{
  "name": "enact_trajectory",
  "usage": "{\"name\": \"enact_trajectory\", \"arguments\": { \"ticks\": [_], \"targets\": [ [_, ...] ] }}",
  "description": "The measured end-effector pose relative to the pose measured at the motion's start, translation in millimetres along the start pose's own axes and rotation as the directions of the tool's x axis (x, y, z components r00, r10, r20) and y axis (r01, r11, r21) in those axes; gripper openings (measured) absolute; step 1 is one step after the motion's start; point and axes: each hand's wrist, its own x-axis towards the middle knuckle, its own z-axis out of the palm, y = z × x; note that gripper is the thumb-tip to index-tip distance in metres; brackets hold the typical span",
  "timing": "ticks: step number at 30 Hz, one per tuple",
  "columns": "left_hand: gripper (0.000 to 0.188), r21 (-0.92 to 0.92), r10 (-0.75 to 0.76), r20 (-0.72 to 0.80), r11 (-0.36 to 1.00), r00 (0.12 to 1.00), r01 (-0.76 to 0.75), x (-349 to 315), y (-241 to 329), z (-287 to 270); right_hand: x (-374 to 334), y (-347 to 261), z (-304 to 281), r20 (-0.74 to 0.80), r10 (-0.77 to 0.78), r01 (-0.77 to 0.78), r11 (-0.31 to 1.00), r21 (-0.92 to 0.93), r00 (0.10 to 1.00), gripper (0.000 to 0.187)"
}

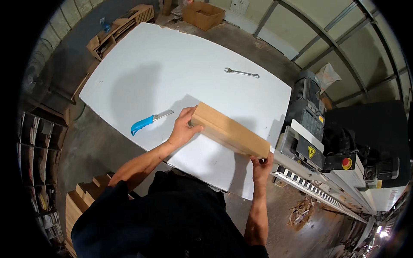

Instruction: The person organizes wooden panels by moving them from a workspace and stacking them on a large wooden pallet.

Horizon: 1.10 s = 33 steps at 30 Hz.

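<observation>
A long brown cardboard box [230,130] is held between my two hands over the near right part of the white table [185,56]. My left hand [185,128] grips its left end, thumb on the near side and fingers behind. At the right end, my right hand [262,165] is closed round the lower corner, with some fingers hidden by the box. To the left of my left hand lies a utility knife [144,124] with a blue handle and its blade bared. A metal combination wrench [241,72] rests farther back on the table.
Close on the right stands a machine with a motor [306,96], a red stop button [346,163] and a toothed rail [314,192]. Shelves [41,172] line the left side. An open carton [203,15] and a wooden cabinet [120,30] are behind the table. Scraps [301,213] litter the floor.
</observation>
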Motion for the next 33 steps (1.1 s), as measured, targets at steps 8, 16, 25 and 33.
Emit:
{"name": "enact_trajectory", "arguments": {
  "ticks": [8,16,25,33],
  "targets": [
    [0.071,0.036,0.098,0.032,0.994,0.995,-0.100,-14,-35,-10,-9,-1,4,0.092,-0.186,0.195,0.976,-0.096,0.978,0.059],
    [0.077,-0.117,-0.222,0.249,0.959,0.943,0.257,-8,-5,-21,-17,8,14,0.023,-0.064,0.061,0.992,0.111,0.998,0.043],
    [0.071,-0.056,-0.028,0.229,0.998,0.973,0.042,-10,-25,-17,-20,25,7,0.041,-0.052,0.051,0.999,0.011,0.998,0.038],
    [0.065,-0.086,-0.035,0.196,0.995,0.980,0.053,-6,-23,-25,-10,33,-4,0.111,-0.099,0.112,0.986,-0.122,0.989,0.027]
  ]
}}
